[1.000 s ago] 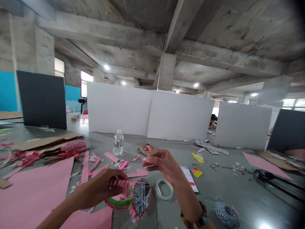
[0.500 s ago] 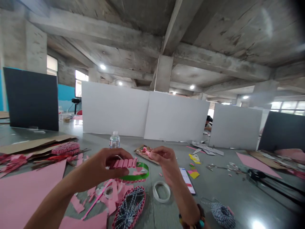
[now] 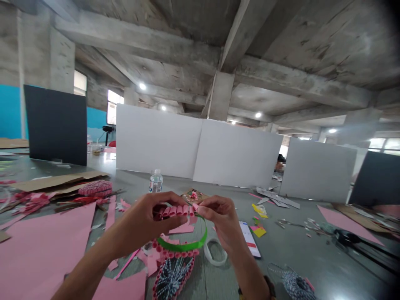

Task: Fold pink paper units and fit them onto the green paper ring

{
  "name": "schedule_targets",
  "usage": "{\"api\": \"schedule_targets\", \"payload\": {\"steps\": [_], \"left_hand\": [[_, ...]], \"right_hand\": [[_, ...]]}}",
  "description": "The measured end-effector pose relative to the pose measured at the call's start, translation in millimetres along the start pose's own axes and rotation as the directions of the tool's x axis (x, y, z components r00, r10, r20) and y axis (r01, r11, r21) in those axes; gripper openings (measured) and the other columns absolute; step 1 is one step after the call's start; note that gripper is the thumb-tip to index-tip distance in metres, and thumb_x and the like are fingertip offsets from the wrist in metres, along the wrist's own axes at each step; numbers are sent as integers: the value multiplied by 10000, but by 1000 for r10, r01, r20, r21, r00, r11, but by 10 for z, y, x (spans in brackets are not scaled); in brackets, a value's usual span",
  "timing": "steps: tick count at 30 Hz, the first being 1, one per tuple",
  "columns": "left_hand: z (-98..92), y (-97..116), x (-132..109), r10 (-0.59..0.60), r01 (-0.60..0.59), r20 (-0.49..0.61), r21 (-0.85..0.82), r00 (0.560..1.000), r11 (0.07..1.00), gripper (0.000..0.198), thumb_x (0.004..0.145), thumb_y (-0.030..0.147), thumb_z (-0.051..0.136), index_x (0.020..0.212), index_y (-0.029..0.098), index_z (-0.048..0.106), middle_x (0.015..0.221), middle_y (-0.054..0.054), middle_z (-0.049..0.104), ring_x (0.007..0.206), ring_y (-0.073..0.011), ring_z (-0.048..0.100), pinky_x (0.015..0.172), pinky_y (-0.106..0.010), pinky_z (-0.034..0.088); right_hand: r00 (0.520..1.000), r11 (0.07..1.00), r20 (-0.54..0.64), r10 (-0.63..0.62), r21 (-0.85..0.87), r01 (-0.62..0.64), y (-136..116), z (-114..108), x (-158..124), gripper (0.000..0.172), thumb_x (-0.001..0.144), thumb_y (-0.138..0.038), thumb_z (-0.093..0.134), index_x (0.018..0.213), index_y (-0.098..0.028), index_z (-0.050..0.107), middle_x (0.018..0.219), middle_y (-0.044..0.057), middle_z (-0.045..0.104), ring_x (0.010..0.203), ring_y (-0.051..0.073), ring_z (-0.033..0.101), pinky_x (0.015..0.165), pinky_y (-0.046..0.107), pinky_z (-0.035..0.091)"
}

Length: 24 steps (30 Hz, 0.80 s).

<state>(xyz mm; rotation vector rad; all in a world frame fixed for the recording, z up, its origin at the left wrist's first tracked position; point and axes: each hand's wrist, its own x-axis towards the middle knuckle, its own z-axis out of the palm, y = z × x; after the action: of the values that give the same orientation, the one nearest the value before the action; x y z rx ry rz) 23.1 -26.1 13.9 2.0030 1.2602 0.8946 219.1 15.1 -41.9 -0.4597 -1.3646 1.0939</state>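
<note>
White partition boards (image 3: pixel 200 146) stand well beyond our hands, and a large pink paper sheet (image 3: pixel 40 246) lies on the grey floor to their left. Our left hand (image 3: pixel 143 221) and right hand (image 3: pixel 222 221) both pinch a pleated pink paper strip (image 3: pixel 176 210) – the left around its middle, the right at its end – just above a green band (image 3: pixel 183 245) edged with pink curls. Below the hands sits a round twine-woven disc (image 3: pixel 172 278) rimmed in pink; to their right lie a smartphone (image 3: pixel 249 239) and a ring of clear tape (image 3: pixel 215 252).
</note>
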Motion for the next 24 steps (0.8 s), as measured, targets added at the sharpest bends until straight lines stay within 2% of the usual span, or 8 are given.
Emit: {"api": "schedule_targets", "payload": {"steps": [4, 11, 17, 24], "left_hand": [[13, 1, -8, 11, -11, 2, -26, 1000, 1000, 385, 770, 456, 692, 1053, 198, 669, 703, 6, 617, 582, -125, 544, 477, -188, 437], [43, -9, 25, 17, -17, 1, -65, 1000, 998, 380, 779, 480, 692, 1026, 195, 644, 744, -1, 621, 624, -132, 552, 528, -206, 481], [60, -1, 43, 33, -34, -15, -66, 999, 997, 362, 779, 460, 695, 1019, 192, 644, 745, -4, 635, 618, -124, 535, 519, -194, 476], [66, -9, 43, 67, -67, -9, -125, 998, 990, 346, 786, 400, 687, 1058, 191, 641, 710, 0, 616, 593, -120, 513, 515, -202, 467]], "right_hand": [[999, 1000, -33, -19, -10, 19, -47, 17, -31, 66, 673, -212, 817, 692, -252, 769, 760, 23, 748, 680, 146, 660, 606, 236, 518], [999, 999, -9, -44, -27, 44, -81, 10, -52, 62, 690, -189, 796, 713, -238, 765, 778, 29, 752, 707, 151, 678, 643, 245, 537], [998, 996, -36, -43, -79, 41, -105, 6, -51, 65, 664, -213, 810, 692, -245, 762, 757, 22, 747, 688, 157, 677, 644, 259, 562], [997, 985, -4, -80, -152, 79, -100, -10, -61, 53, 677, -188, 784, 715, -221, 766, 763, 30, 749, 690, 171, 692, 647, 269, 585]]}}
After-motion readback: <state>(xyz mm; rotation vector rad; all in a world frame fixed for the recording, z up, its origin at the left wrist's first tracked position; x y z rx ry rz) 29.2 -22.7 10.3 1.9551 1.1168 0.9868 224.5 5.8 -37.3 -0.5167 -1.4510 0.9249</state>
